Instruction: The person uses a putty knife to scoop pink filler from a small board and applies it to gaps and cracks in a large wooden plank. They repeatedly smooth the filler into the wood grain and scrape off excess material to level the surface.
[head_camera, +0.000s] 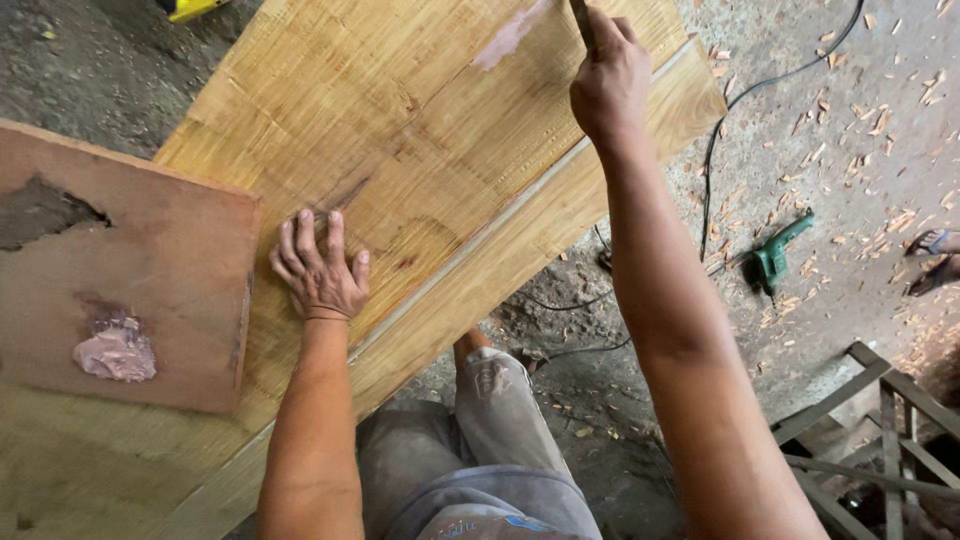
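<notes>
Wood chips lie all over the dirty floor (850, 180). My left hand (320, 268) lies open and flat on the big yellow plank (400, 130). My right hand (608, 80) is closed around a thin scraper (581, 22) by a pink putty smear (508, 38). I think the plank is stiff and heavy, best held by its long edges.

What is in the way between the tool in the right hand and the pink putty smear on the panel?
Nothing visible. The right hand holds the putty knife just right of the pink smear on the wooden panel, with only bare wood between them. The left hand rests flat lower down.
</notes>
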